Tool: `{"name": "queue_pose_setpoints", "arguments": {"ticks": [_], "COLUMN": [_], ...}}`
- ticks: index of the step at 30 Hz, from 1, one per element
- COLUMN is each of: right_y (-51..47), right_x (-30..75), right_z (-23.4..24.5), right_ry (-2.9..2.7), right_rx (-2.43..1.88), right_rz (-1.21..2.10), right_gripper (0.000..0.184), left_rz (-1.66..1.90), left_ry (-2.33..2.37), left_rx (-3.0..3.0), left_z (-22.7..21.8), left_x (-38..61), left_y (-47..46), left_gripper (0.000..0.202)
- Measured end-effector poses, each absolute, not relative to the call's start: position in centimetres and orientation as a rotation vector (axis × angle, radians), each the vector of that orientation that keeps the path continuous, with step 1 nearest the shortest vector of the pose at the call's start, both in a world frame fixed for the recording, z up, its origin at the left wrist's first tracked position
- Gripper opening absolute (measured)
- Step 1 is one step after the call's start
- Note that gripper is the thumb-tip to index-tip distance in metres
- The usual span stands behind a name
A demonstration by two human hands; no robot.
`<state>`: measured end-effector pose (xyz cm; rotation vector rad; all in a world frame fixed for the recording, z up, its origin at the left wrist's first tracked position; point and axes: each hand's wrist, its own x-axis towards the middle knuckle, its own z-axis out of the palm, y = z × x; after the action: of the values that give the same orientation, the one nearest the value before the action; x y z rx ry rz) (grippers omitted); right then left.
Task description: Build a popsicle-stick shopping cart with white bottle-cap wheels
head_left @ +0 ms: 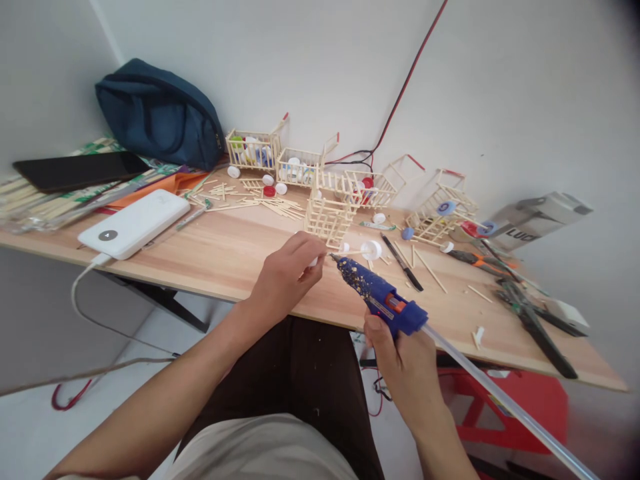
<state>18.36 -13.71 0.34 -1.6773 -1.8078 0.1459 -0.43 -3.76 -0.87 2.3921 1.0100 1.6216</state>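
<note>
While my right hand is closed around the handle of the blue glue gun, the fingertips of my left hand are together on a small white piece, mostly hidden, just left of the nozzle. The gun should feel solid and hot-nosed, so the handle is the place to grip; its clear glue stick trails to the near right. Just beyond my left hand, on the worktop, is a stick frame, probably light, stiff and fragile at its joints, best held by the corners. Right of it sits a white wheel, then a black pen; other stick carts line the far side.
</note>
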Motion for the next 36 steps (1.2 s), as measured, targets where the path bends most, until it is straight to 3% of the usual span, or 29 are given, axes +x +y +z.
{"name": "queue_pose_setpoints", "arguments": {"ticks": [22,36], "right_y": [-13.59,-13.8], "right_x": [18.39,18.43], "right_z": [-0.11,-0.04], "right_ry": [-1.808,-1.757], "right_rx": [-1.739,-1.735], "right_rz": [0.055,0.049], "right_gripper": [0.07,0.062], "left_rz": [1.642,1.644], "left_ry": [0.997,1.042], "left_rx": [2.368,2.372], "left_z": [-0.75,-0.6], "left_x": [-0.49,-0.6], "left_y": [-3.79,-3.99], "left_gripper": [0.015,0.017]}}
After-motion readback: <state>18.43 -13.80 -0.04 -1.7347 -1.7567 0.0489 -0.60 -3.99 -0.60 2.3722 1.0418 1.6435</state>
